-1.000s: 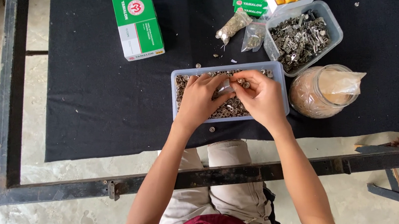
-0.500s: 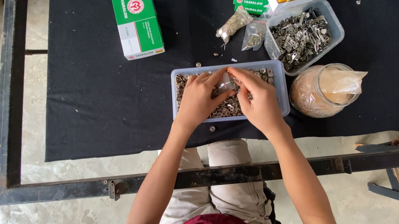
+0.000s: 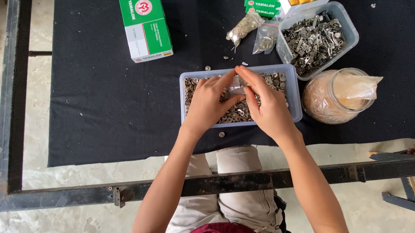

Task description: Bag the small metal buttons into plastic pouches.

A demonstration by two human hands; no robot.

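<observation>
Cloth: black cloth (image 3: pixel 118 113) under everything we work on.
Tray: pale plastic tray (image 3: pixel 292 92) of small metal rings, centre.
Jar: clear jar (image 3: pixel 336 96) just right of tray.
Left hand: our left hand (image 3: pixel 209 104) over tray, fingertips pinching small clear bag (image 3: pixel 237 84).
Right hand: our right hand (image 3: pixel 266 107) pinching same bag, fingers pressed together.
Bag: above rings, between both hands.

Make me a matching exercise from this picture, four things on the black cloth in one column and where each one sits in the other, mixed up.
1. green and white box
2. clear jar
3. tray of small metal rings
4. tub of grey metal clips

a. under both hands
b. far left, standing alone
c. right of the ring tray
d. far right, behind the jar

Pairs: 1-b, 2-c, 3-a, 4-d
</observation>
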